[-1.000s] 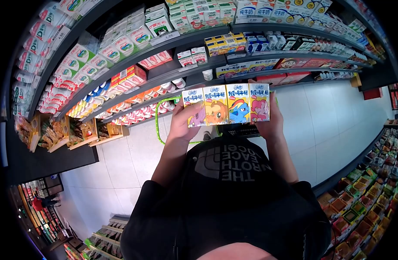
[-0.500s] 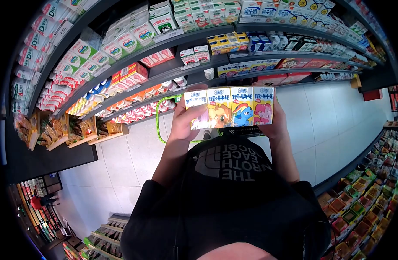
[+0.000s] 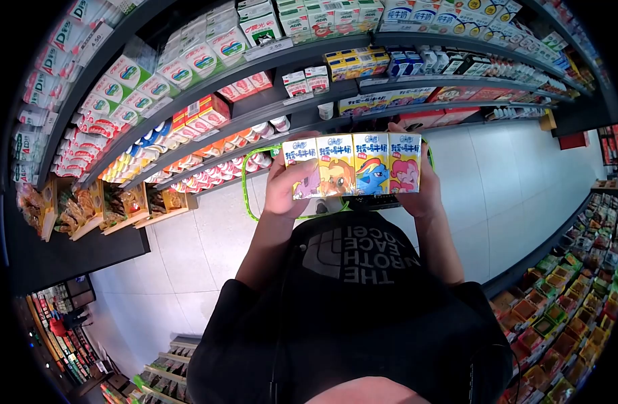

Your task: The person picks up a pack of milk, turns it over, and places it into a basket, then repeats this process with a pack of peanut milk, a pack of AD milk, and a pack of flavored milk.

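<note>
A pack of several small milk cartons [image 3: 353, 167] with cartoon ponies on its face is held level in front of my chest. My left hand [image 3: 290, 187] grips its left end, the thumb lying over the front of the leftmost carton. Around the right end is my right hand [image 3: 424, 188], its fingers mostly behind the pack. Behind and below the pack, partly covered by it, is a shopping cart or basket with a bright green rim [image 3: 247, 192].
Curved shelves [image 3: 302, 101] of milk cartons and bottles run across the front. Wooden trays [image 3: 130, 202] of packaged food stand at the left, a produce display [image 3: 558, 310] at the lower right. A person in red [image 3: 58, 326] is far off at the lower left.
The pack has shifted very slightly left in view with both hands still on it. More of the green rim shows at the right of the pack.
</note>
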Demonstrator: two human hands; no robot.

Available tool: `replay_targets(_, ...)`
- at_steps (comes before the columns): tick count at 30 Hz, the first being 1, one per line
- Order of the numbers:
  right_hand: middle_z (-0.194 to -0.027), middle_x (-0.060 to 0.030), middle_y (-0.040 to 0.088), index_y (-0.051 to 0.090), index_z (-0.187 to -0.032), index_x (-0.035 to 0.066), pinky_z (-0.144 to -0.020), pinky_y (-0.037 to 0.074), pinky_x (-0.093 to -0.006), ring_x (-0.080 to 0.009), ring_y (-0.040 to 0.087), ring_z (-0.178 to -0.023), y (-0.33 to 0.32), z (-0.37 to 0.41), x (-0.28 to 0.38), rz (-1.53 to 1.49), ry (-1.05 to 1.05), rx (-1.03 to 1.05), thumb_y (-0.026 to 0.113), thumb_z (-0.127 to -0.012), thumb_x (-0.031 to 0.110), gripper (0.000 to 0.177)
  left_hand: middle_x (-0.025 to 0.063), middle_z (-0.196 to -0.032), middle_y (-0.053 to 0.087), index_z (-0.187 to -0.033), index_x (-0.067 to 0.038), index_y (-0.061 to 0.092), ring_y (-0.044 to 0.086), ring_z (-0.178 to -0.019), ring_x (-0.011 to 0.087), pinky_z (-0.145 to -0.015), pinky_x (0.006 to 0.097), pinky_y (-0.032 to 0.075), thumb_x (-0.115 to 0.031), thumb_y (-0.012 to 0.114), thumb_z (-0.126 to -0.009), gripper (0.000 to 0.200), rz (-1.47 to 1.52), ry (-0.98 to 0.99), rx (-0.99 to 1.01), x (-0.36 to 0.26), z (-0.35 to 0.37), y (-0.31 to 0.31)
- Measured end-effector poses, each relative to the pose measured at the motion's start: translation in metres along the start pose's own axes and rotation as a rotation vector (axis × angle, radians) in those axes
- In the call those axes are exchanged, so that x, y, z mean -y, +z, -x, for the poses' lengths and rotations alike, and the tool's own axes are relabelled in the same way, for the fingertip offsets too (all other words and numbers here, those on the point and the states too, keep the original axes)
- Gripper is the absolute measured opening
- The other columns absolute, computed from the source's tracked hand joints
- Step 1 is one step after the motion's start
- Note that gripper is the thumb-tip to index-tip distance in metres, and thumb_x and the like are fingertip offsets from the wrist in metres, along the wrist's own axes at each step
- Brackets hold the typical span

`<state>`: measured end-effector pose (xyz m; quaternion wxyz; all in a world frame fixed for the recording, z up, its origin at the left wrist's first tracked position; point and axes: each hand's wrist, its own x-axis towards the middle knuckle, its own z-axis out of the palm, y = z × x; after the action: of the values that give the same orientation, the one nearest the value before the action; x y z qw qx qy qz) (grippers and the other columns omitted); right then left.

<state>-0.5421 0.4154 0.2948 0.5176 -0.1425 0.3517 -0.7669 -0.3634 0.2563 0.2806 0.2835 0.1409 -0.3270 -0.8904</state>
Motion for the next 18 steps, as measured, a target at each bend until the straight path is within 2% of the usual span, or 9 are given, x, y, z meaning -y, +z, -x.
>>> replay_targets(1,-0.143,-0.0127,0.049,0.028,-0.152,0.008,-0.104,0.045,-0.0385,-0.0255,0.05,-0.13,0.001,0.0,-0.004,-0.015,-0.007,0.029,0.018,-0.105,0.049,0.063,0.0151,-0.119,0.062,-0.133,0.005,0.048,0.062,-0.111,0.0243,-0.097,0.0366,0.048,-0.002,0.059,-0.084,0.051,0.008,-0.01,0.001,-0.002,0.001,-0.003)
replay_targets(4,-0.143,-0.013,0.047,0.019,-0.155,0.011,-0.099,0.049,-0.0428,-0.0276,0.053,-0.126,0.006,0.003,-0.015,-0.058,0.002,-0.013,0.027,-0.103,0.053,0.068,0.0158,-0.119,0.063,-0.134,0.005,0.048,0.062,-0.111,0.0254,-0.097,0.0372,0.048,-0.004,0.057,-0.085,0.05,0.02,-0.035,-0.022,-0.008,0.005,-0.009)
replay_targets(7,-0.145,-0.0157,0.044,0.013,-0.156,0.011,-0.087,0.054,-0.0458,-0.0311,0.056,-0.12,-0.002,0.006,-0.025,-0.126,-0.017,0.327,0.039,-0.1,0.054,0.076,0.0169,-0.121,0.062,-0.134,0.005,0.048,0.061,-0.113,0.0269,-0.098,0.0386,0.047,-0.004,0.056,-0.087,0.049,0.103,-0.073,-0.02,-0.011,0.005,-0.024)
replay_targets(10,-0.145,-0.0171,0.043,0.01,-0.157,0.012,-0.078,0.056,-0.0472,-0.033,0.059,-0.115,0.006,0.012,-0.033,-0.085,-0.003,0.226,0.047,-0.096,0.057,0.084,0.0175,-0.122,0.062,-0.134,0.005,0.048,0.06,-0.115,0.0281,-0.099,0.0397,0.047,-0.008,0.055,-0.09,0.046,0.134,-0.109,-0.016,-0.018,0.006,-0.032)
replay_targets(18,-0.145,-0.0178,0.042,0.012,-0.156,0.011,-0.08,0.055,-0.0478,-0.0325,0.06,-0.113,0.011,0.015,-0.05,-0.07,-0.026,0.213,0.047,-0.095,0.059,0.085,0.0187,-0.122,0.061,-0.135,0.003,0.046,0.06,-0.114,0.0282,-0.099,0.0405,0.047,-0.019,0.055,-0.096,0.045,0.091,-0.137,0.015,-0.029,0.0,-0.039)
